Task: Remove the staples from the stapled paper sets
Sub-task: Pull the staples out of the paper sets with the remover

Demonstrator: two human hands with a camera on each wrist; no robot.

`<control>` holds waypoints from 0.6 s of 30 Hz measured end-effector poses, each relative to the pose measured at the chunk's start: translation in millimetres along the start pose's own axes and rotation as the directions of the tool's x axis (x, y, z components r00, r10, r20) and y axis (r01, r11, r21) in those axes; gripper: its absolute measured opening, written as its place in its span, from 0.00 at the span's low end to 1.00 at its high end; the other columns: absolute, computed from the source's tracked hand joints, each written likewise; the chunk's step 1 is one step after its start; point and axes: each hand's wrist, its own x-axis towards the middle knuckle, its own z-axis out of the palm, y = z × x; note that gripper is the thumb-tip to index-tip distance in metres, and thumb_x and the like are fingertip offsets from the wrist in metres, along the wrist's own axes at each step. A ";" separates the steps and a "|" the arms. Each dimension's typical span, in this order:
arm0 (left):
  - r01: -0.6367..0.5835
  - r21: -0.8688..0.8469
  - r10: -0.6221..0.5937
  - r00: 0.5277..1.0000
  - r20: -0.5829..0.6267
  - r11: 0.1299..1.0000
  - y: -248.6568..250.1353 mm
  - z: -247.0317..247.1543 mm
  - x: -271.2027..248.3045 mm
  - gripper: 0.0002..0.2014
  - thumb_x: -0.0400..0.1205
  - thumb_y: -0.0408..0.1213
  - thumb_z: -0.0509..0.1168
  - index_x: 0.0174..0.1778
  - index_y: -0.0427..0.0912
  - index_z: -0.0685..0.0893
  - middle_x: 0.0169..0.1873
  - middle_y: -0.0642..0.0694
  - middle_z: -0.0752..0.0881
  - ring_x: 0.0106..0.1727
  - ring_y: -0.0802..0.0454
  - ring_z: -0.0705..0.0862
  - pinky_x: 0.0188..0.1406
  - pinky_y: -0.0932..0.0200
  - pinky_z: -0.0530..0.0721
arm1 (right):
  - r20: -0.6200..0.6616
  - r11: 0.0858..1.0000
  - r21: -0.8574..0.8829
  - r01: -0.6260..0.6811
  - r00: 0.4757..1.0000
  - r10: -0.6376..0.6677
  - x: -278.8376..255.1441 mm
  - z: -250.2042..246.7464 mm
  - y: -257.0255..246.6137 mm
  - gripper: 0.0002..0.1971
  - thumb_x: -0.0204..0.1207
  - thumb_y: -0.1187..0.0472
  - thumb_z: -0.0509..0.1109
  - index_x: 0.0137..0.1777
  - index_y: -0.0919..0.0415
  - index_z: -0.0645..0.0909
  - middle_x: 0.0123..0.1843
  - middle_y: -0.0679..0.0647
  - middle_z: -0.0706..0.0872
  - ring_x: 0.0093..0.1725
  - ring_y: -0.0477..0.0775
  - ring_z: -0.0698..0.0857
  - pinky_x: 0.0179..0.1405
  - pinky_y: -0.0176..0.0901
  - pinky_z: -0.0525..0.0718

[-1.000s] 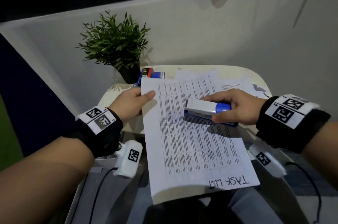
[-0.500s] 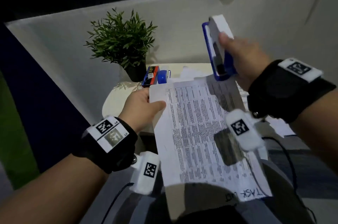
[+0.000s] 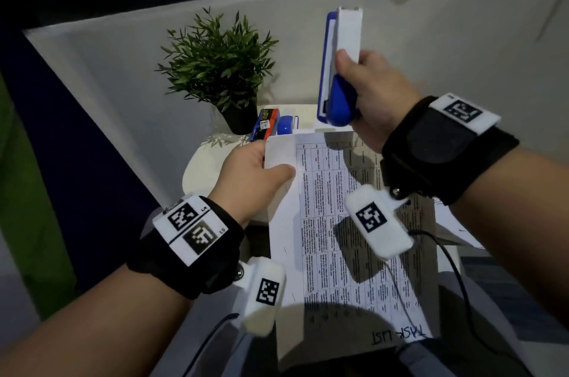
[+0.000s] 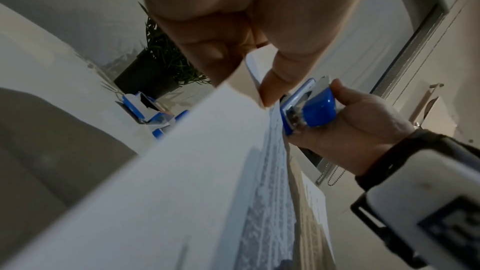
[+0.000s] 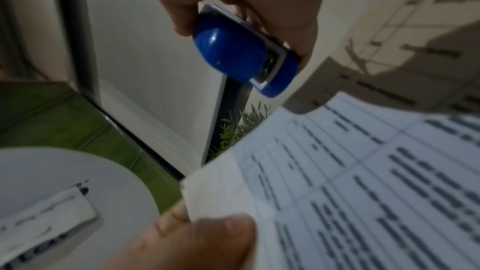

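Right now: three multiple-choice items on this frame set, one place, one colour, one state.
1. Where is the dark-potted green plant?
A. at the table's far edge
B. on the papers
C. on the floor

2. The handheld plastic stapler is:
A. red and black
B. blue and white
C. green

3. The printed stapled paper set is:
A. lying flat, untouched
B. crumpled into a ball
C. pinched at a corner by the left hand

Key: 1 A, it stands behind the small blue staple box; 2 B, seen in the right hand; 3 C, thumb on top.
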 end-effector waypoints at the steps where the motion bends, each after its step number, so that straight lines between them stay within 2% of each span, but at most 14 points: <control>1: -0.001 -0.006 0.001 1.000 0.002 1.000 0.6 0.7 -0.5 0.13 0.76 0.23 0.67 0.49 0.46 0.86 0.46 0.44 0.90 0.46 0.44 0.90 0.49 0.45 0.88 | 0.010 1.000 0.015 -0.009 1.000 0.009 -3.2 1.7 3.0 0.15 0.81 0.57 0.65 0.63 0.65 0.73 0.51 0.59 0.84 0.48 0.59 0.85 0.52 0.60 0.87; 2: 0.000 -0.011 0.000 1.000 0.005 1.000 1.1 1.5 -1.0 0.13 0.76 0.23 0.67 0.50 0.45 0.86 0.47 0.44 0.90 0.47 0.44 0.89 0.51 0.43 0.87 | 0.027 0.999 0.019 -0.029 0.999 0.028 -5.9 2.6 5.0 0.06 0.81 0.61 0.63 0.53 0.63 0.75 0.41 0.56 0.82 0.40 0.55 0.82 0.42 0.55 0.87; 3: 0.001 -0.019 -0.001 1.000 0.009 1.000 1.4 2.5 -1.6 0.13 0.76 0.23 0.68 0.51 0.45 0.86 0.47 0.43 0.90 0.47 0.44 0.89 0.52 0.42 0.87 | 0.018 0.998 0.008 -0.057 0.998 0.056 -8.3 3.2 5.8 0.06 0.80 0.64 0.60 0.41 0.60 0.72 0.33 0.54 0.75 0.33 0.52 0.76 0.34 0.49 0.80; 4: -0.001 -0.024 0.001 1.000 0.016 1.000 2.0 3.8 -2.6 0.13 0.76 0.23 0.68 0.51 0.45 0.86 0.47 0.43 0.90 0.48 0.44 0.89 0.52 0.41 0.86 | -0.011 0.998 -0.009 -0.064 0.998 0.064 -12.4 5.6 5.8 0.11 0.78 0.65 0.57 0.34 0.57 0.67 0.30 0.52 0.69 0.30 0.51 0.70 0.31 0.46 0.73; 5: -0.008 -0.025 0.009 1.000 0.024 1.000 2.6 5.3 -3.7 0.14 0.76 0.23 0.68 0.51 0.45 0.86 0.48 0.43 0.90 0.48 0.44 0.89 0.53 0.41 0.86 | -0.037 0.999 -0.032 -0.036 0.999 0.034 -12.5 7.5 9.2 0.12 0.77 0.63 0.56 0.31 0.56 0.64 0.30 0.52 0.68 0.30 0.51 0.69 0.32 0.46 0.71; 7: -0.033 -0.013 0.033 0.998 0.046 0.999 3.1 8.7 -5.4 0.14 0.75 0.25 0.69 0.52 0.46 0.87 0.49 0.43 0.90 0.50 0.43 0.89 0.54 0.39 0.85 | -0.075 0.990 -0.135 0.035 0.996 -0.045 -15.5 15.7 11.6 0.11 0.70 0.46 0.59 0.36 0.54 0.71 0.37 0.52 0.77 0.40 0.56 0.80 0.44 0.52 0.80; 9: -0.051 -0.009 0.052 0.997 0.057 0.999 3.3 10.9 -6.5 0.15 0.75 0.25 0.69 0.54 0.46 0.86 0.49 0.43 0.90 0.50 0.42 0.89 0.54 0.38 0.85 | -0.103 0.976 -0.204 0.072 0.990 -0.095 -16.4 20.6 12.8 0.24 0.60 0.32 0.60 0.42 0.52 0.75 0.42 0.54 0.83 0.48 0.62 0.85 0.53 0.59 0.84; 12: -0.078 -0.003 0.078 0.995 0.057 0.997 2.0 11.7 -7.2 0.15 0.76 0.25 0.68 0.54 0.47 0.86 0.49 0.43 0.90 0.49 0.43 0.89 0.54 0.39 0.85 | -0.102 0.942 -0.316 0.109 0.984 -0.148 -15.0 20.4 14.8 0.29 0.64 0.28 0.57 0.37 0.56 0.76 0.39 0.56 0.84 0.46 0.66 0.85 0.55 0.64 0.83; 15: -0.122 0.017 0.121 0.992 0.038 0.992 1.2 11.3 -8.4 0.17 0.77 0.25 0.67 0.49 0.55 0.85 0.48 0.45 0.90 0.49 0.45 0.89 0.53 0.40 0.86 | -0.081 0.903 -0.404 0.145 0.978 -0.193 -13.0 16.8 15.7 0.29 0.70 0.28 0.51 0.36 0.54 0.76 0.38 0.55 0.84 0.43 0.62 0.84 0.55 0.63 0.82; 18: -0.142 0.022 0.141 0.989 0.033 0.990 1.1 10.4 -10.0 0.18 0.77 0.24 0.67 0.47 0.57 0.84 0.48 0.47 0.90 0.49 0.47 0.89 0.53 0.41 0.86 | -0.106 0.904 -0.410 0.121 0.978 -0.179 -12.9 17.5 12.6 0.36 0.66 0.26 0.48 0.41 0.59 0.81 0.42 0.57 0.86 0.45 0.61 0.85 0.56 0.62 0.82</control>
